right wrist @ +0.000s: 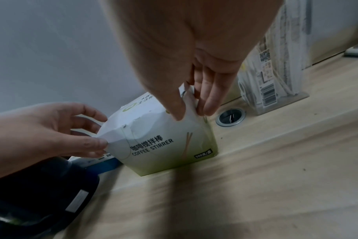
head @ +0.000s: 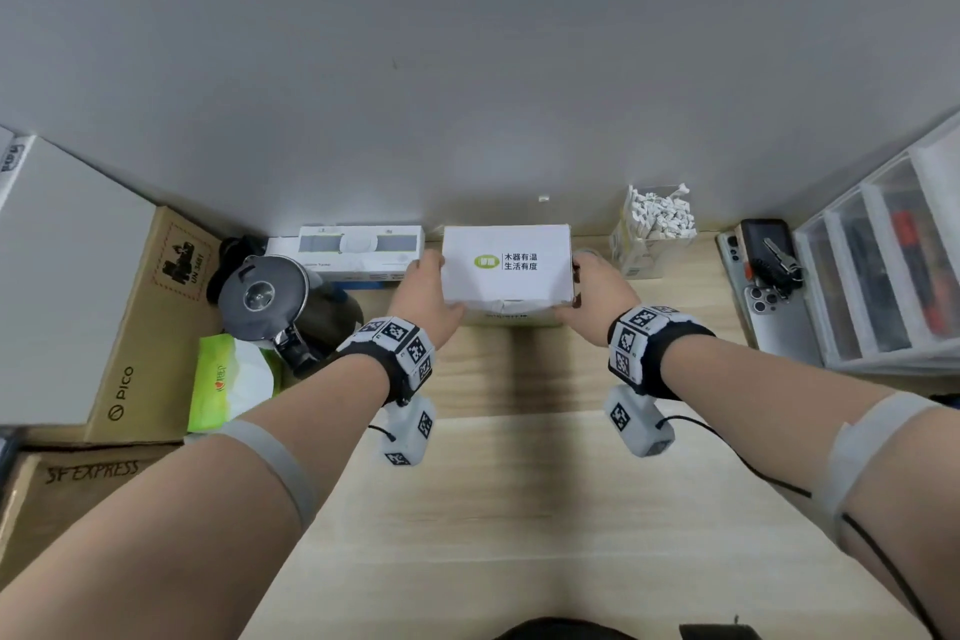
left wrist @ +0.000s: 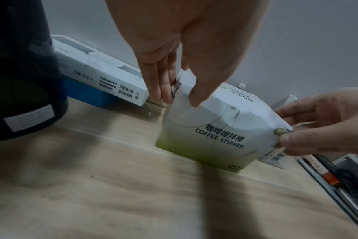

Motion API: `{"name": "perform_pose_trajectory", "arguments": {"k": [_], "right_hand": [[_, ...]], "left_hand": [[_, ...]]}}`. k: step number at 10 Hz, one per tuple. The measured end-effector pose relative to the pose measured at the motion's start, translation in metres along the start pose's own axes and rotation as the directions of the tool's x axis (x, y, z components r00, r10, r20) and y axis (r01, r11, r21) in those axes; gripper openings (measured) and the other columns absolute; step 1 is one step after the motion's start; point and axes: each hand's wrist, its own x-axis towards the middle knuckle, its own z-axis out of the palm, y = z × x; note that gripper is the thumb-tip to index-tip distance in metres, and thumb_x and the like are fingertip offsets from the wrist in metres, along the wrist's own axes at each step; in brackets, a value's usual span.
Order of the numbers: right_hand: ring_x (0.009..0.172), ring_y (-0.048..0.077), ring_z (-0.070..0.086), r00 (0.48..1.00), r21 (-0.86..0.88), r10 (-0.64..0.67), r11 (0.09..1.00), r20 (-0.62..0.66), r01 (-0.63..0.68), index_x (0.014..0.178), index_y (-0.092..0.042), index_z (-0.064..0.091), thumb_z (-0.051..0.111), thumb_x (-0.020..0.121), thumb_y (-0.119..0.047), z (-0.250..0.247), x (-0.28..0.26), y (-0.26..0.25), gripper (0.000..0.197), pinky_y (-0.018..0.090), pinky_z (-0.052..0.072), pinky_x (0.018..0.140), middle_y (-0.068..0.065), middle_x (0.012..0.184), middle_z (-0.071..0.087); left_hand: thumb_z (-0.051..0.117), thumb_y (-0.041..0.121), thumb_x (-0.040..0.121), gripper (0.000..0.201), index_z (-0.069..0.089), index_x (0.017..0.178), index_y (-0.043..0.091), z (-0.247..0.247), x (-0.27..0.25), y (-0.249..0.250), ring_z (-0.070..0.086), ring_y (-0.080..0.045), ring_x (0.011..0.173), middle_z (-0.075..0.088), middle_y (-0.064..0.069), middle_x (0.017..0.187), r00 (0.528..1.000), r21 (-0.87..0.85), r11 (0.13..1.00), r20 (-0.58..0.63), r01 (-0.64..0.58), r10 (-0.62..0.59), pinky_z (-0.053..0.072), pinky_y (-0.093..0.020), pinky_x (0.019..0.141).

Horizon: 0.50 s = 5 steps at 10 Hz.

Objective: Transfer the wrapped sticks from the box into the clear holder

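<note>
A white and green coffee stirrer box (head: 506, 270) stands on the wooden desk (head: 519, 483) against the wall, its lid down and its front top edge torn. The sticks inside are hidden. My left hand (head: 426, 286) grips its left end, thumb on the front face and fingers on the side (left wrist: 180, 97). My right hand (head: 592, 286) grips the right end the same way (right wrist: 192, 111). The clear holder (head: 652, 234) stands just right of the box, holding several white wrapped sticks (right wrist: 276, 72).
A dark kettle (head: 265, 296), a flat white carton (head: 358, 250) and a green tissue pack (head: 228, 379) sit to the left, beside cardboard boxes (head: 150, 327). Phones with keys (head: 769, 276) and a clear drawer unit (head: 883, 265) stand at the right. A cable hole (right wrist: 231, 118) lies beside the box.
</note>
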Motion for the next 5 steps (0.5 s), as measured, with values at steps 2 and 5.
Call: {"name": "perform_pose_trajectory", "arguments": {"k": [2, 5], "right_hand": [[0.106, 0.024, 0.052, 1.000, -0.025, -0.023, 0.999, -0.012, 0.022, 0.116, -0.014, 0.055, 0.064, 0.078, -0.025, -0.004, 0.022, 0.003, 0.041, 0.034, 0.047, 0.090, 0.007, 0.111, 0.057], [0.109, 0.028, 0.053, 0.999, -0.048, 0.019, 0.999, 0.030, -0.018, 0.123, -0.007, 0.045, 0.064, 0.082, -0.017, -0.016, -0.003, 0.002, 0.046, 0.038, 0.047, 0.094, 0.012, 0.122, 0.049]], "left_hand": [[0.067, 0.009, 0.089, 0.060, 0.042, 0.143, 0.008, 0.002, 0.016, 0.009, 0.058, -0.032, 0.112, 0.049, -0.015, 0.135, 0.998, 0.002, 0.999, -0.022, -0.053, 0.053, 0.044, -0.033, 0.099], [0.070, 0.018, 0.085, 0.062, 0.042, 0.139, 0.008, -0.004, -0.003, 0.015, 0.055, -0.030, 0.114, 0.044, -0.012, 0.134, 0.999, 0.004, 0.999, -0.029, -0.032, 0.032, 0.046, -0.033, 0.097]]}}
